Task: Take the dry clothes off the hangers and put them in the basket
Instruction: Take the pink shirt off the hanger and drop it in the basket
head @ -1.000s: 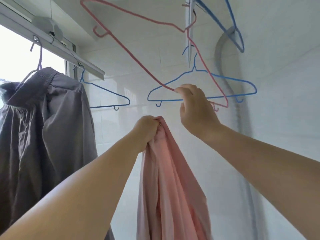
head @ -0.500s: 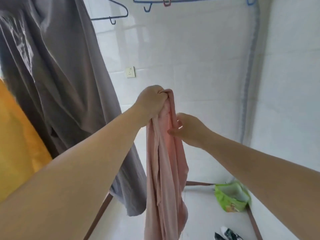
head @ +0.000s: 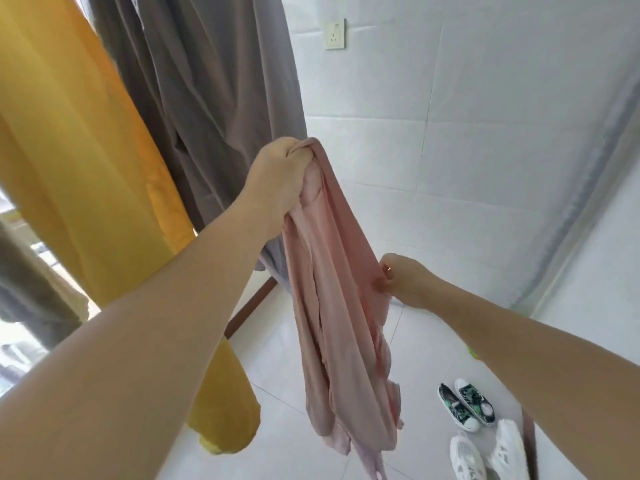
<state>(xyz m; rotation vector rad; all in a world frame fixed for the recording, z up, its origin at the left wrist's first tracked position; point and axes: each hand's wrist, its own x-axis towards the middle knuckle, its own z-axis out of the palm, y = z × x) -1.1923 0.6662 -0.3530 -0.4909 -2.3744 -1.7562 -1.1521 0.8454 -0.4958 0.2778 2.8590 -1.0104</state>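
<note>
A person's two bare arms reach forward and down in a white-tiled room. The left hand (head: 278,178) grips the bunched top of a pink garment (head: 341,306), fingers curled tightly round the cloth. The right hand (head: 401,280) pinches the garment's right edge lower down between thumb and fingers. The garment hangs in long folds between the hands, its hem clear of the floor (head: 287,445), and no hanger is on it.

This piece looks already off its hanger, so the step left for it is the drop into the basket. No basket shows here, so how near it stands cannot be told. More seems to remain: a grey garment (head: 214,98) and a yellow one (head: 76,150) hang on the left, just behind the left arm, their hangers out of view.

On the floor at lower right sit dark patterned sneakers (head: 465,403) and white sneakers (head: 485,455), close under the hem; they may lie in the path. A wall socket (head: 335,33) is on the tiles above.
</note>
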